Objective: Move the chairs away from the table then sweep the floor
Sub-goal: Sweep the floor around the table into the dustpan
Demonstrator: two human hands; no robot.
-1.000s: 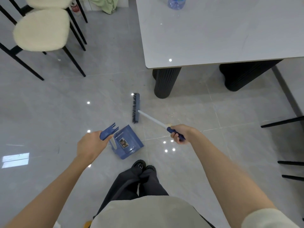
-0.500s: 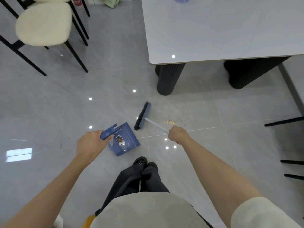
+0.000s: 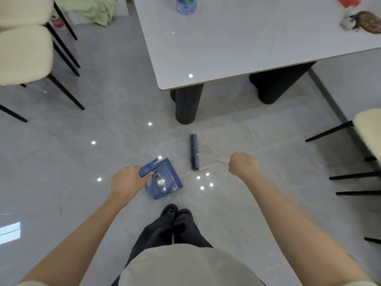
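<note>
My left hand point(image 3: 126, 182) grips the blue handle of a blue dustpan point(image 3: 165, 179) that stands on the grey tiled floor point(image 3: 115, 131) just ahead of my feet. My right hand point(image 3: 243, 166) grips the pale handle of a broom; its blue head point(image 3: 194, 152) rests on the floor to the right of the dustpan, below the table's near corner. The white table point(image 3: 237, 44) stands on dark ribbed legs point(image 3: 186, 104). Cream chairs point(image 3: 22, 56) with black legs stand apart from the table at the far left, and another cream chair point(image 3: 369, 133) sits at the right edge.
On the table are a clear plastic bottle point(image 3: 186, 5) and a brownish bundle point(image 3: 362, 22) at the far right corner. A pale green cloth point(image 3: 90, 9) lies at the back left. My dark shoes point(image 3: 175, 211) are right behind the dustpan.
The broom head swung from beside the dustpan out to the right, away from it, and now lies nearly lengthwise. My right hand moved right. The view shifted, bringing the right chair into sight.
</note>
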